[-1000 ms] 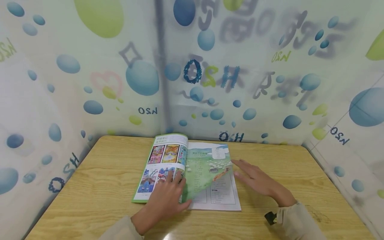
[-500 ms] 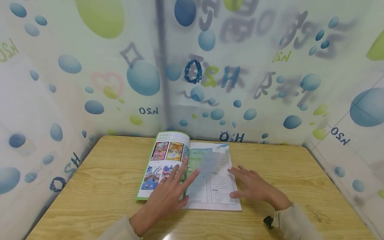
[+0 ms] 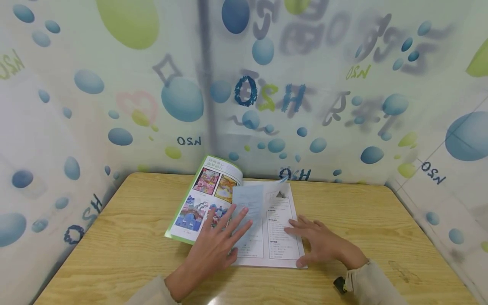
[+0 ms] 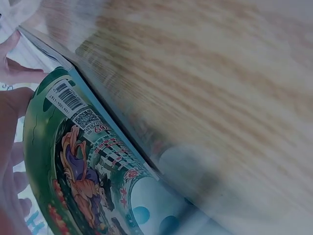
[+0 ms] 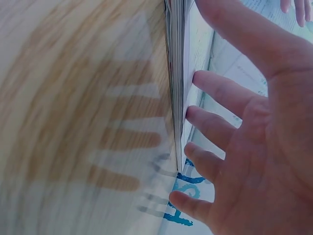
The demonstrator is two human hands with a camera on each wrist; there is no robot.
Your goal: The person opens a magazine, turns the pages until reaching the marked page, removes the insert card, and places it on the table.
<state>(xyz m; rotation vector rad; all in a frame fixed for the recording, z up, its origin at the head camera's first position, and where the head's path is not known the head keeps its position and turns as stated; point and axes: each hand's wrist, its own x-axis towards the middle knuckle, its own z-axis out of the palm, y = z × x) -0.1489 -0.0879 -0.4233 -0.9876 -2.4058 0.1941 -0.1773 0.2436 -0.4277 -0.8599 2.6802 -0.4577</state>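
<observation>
Magazine (image 3: 192,212), open on the wooden table (image 3: 114,237), left half tilted off the surface, one page (image 3: 248,197) lifted and curling.
Left hand (image 3: 218,241): fingers spread wide across the left side, seemingly guiding the curl; contact cannot be told. Right hand (image 3: 325,242): fingers loosely apart over the right-hand page (image 3: 280,248), thumb at its lower corner, apparently steadying it; neither hand pinches anything.

The magazine (image 3: 259,231) is paper, its inner pages (image 3: 282,241) smooth and its lifted leaf (image 3: 248,201) thin. The printed cover (image 4: 93,152) looks slick and glossy. The tabletop (image 3: 114,220) shows wood grain beneath a smooth, shiny finish that gives blurred reflections. The right sleeve (image 3: 375,281) is matt cloth; the printed wall covering (image 3: 228,131) looks smooth, cloth or plastic unclear.
</observation>
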